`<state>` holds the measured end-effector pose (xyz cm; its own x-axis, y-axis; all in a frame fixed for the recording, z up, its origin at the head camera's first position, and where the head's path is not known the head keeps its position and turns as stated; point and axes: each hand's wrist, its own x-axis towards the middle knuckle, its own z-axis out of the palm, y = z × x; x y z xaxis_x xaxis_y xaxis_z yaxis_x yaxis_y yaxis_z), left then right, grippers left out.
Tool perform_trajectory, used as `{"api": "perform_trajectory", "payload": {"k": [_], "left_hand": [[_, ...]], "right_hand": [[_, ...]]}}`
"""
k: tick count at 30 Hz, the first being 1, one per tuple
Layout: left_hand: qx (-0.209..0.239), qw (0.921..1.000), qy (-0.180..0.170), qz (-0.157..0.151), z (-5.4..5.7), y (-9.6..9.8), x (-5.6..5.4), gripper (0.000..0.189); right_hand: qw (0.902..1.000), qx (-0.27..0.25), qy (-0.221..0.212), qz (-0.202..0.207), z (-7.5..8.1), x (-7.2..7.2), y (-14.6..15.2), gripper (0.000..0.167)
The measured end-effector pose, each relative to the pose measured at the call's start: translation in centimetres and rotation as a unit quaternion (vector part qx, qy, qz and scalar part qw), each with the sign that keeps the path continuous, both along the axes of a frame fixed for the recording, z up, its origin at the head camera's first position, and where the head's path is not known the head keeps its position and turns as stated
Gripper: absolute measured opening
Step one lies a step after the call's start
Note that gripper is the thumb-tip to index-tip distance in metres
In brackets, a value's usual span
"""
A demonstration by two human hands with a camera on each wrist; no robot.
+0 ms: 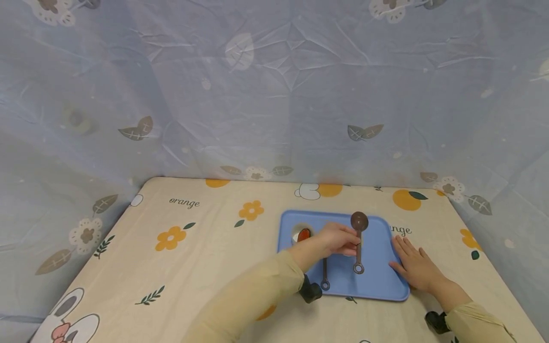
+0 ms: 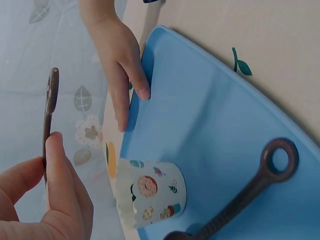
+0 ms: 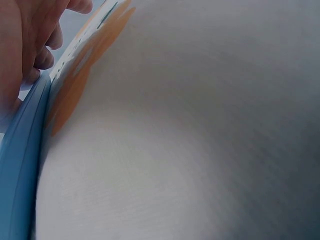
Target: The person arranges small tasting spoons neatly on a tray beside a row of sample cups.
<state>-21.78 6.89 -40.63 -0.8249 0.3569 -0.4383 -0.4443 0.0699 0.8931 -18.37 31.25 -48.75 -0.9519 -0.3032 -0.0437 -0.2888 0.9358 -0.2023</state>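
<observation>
My left hand [image 1: 336,239] pinches the handle of a brown scoop [image 1: 359,221] above the tray, its round bowl pointing to the far side and its ring end nearer. In the left wrist view the thumb and fingers [image 2: 57,180] hold the scoop [image 2: 51,95] edge-on. A second brown scoop [image 1: 325,274] lies on the blue tray [image 1: 379,271], partly behind the left wrist. A printed paper cup [image 2: 172,187] with a wavy rim stands on the tray. Against the tray's right edge rests my right hand [image 1: 418,267], fingers extended.
At the tray's far left is a pale round cup [image 1: 297,230] with something red [image 1: 304,234] in it. A patterned cream cloth [image 1: 206,252] covers the table. Behind it hangs a blue-grey curtain [image 1: 257,95].
</observation>
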Motion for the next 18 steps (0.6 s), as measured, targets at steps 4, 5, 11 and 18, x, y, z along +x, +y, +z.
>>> {"api": "perform_trajectory", "payload": {"k": [4, 5, 11, 18], "left_hand": [[-0.002, 1.0000, 0.003, 0.003, -0.2, 0.8, 0.1, 0.019], [-0.001, 1.0000, 0.003, 0.004, -0.2, 1.0, 0.1, 0.019], [0.004, 1.0000, -0.003, 0.008, -0.6, 2.0, 0.3, 0.017], [-0.006, 0.9998, 0.004, 0.021, -1.1, 3.2, 0.7, 0.013]], "right_hand": [[1.0000, 0.001, -0.001, -0.002, -0.1, 0.1, -0.1, 0.067], [1.0000, 0.002, 0.000, -0.002, -0.1, 0.1, -0.1, 0.067], [1.0000, 0.004, 0.001, -0.004, -0.2, 0.1, 0.0, 0.067], [1.0000, 0.005, -0.001, -0.005, -0.2, 0.1, -0.1, 0.067]]}}
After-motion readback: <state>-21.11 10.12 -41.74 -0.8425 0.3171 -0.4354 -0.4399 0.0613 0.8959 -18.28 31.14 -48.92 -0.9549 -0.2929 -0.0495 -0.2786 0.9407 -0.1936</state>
